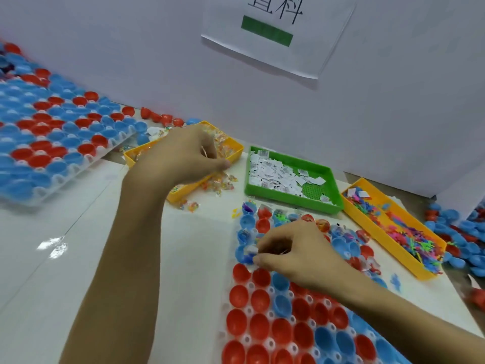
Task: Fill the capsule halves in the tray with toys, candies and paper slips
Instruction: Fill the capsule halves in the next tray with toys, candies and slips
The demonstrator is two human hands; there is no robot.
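Note:
A clear tray (248, 310) of red and blue capsule halves lies in front of me; its far rows hold toys, candies and slips, its near rows are bare. My right hand (296, 252) hovers over a blue half (242, 254) at the tray's left edge, fingers curled, pinching a white paper slip (252, 250). My left hand (183, 156) reaches into the yellow candy tray (237, 148), fingers curled among wrapped candies; what it holds is hidden. Paper slips fill the green tray (329, 185). Small colourful toys lie in the yellow tray (372, 189) on the right.
A second large tray of blue and red halves (47, 135) sits at the left, against the white wall. Loose candies (217, 182) are scattered beside the candy tray. Loose capsule halves (462, 240) pile at the far right. A printed sheet (278, 35) hangs on the wall.

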